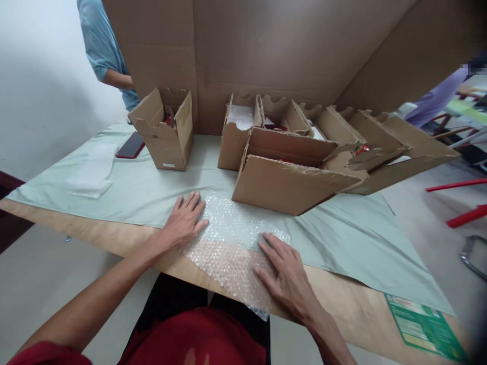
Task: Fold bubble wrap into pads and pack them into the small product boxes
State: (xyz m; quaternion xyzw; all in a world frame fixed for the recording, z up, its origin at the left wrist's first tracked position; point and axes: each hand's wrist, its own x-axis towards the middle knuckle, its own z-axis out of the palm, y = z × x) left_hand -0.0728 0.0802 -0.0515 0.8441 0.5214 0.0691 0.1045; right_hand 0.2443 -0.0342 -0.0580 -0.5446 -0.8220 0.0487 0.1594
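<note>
A clear sheet of bubble wrap [232, 238] lies flat at the near edge of the wooden table [114, 238], partly on a pale green cloth [342, 238]. My left hand [184, 219] rests palm down on the sheet's left edge, fingers stretched out. My right hand [283, 268] lies flat on its right part, fingers spread. Neither hand holds anything.
Several open cardboard boxes [289, 177] stand in a row behind the sheet, one separate box [165, 129] to the left. A dark phone [131, 145] and folded plastic [91, 175] lie far left. A big cardboard panel [266, 50] stands behind. Another person's arm [114, 76] shows at back left.
</note>
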